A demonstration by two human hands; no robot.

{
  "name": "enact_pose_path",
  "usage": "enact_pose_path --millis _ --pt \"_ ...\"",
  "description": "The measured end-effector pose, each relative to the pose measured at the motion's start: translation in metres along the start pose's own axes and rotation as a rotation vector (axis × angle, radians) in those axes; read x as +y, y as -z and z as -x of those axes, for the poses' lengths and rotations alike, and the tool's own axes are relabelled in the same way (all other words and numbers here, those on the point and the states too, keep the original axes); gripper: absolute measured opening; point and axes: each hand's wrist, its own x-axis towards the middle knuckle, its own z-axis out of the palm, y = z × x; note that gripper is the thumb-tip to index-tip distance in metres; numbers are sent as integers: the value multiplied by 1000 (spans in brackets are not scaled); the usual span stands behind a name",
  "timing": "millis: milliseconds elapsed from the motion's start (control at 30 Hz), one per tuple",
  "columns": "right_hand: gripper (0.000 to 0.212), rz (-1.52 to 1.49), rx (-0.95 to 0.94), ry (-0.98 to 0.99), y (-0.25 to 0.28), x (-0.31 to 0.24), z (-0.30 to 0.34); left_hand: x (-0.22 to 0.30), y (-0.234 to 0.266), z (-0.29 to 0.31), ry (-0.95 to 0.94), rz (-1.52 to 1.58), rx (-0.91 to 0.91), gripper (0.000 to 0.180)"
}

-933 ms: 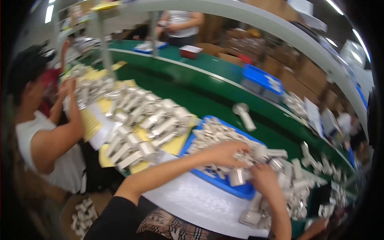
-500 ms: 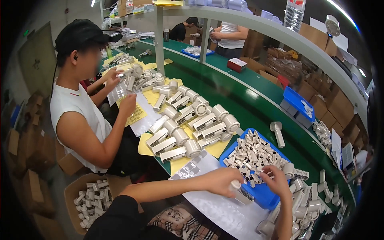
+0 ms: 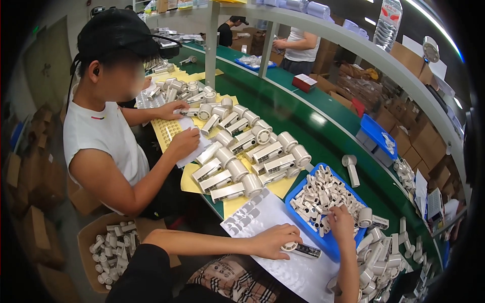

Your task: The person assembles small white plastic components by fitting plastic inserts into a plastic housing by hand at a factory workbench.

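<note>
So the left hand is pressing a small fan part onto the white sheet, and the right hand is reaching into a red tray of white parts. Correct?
Not quite: the tray is blue, not red, as the head view shows. The rest holds: the left hand rests on a small fan part on the white sheet, and the right hand reaches among the white parts in that tray.

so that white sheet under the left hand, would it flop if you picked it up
Probably floppy: the white sheet lies thin and flat on the table. It likely weighs little, so it may slide when pushed, though the left hand resting on it pins it.
</note>
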Motion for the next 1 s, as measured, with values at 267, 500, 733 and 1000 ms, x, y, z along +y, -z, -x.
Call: enact_pose_path --millis 267,500,733,1000 --pt "10 -951 42 -247 45 -24 15 -6 3 -19 92 -92 -77 43" --pt "21 -1431 -203 -446 60 -73 86 2 4 -34 56 -69 70 48" --pt "29 -874 11 -246 28 -71 83 -14 0 -44 28 -28 40 50" --pt "27 -712 128 -237 12 -61 85 -26 -12 -55 117 -133 -99 44"
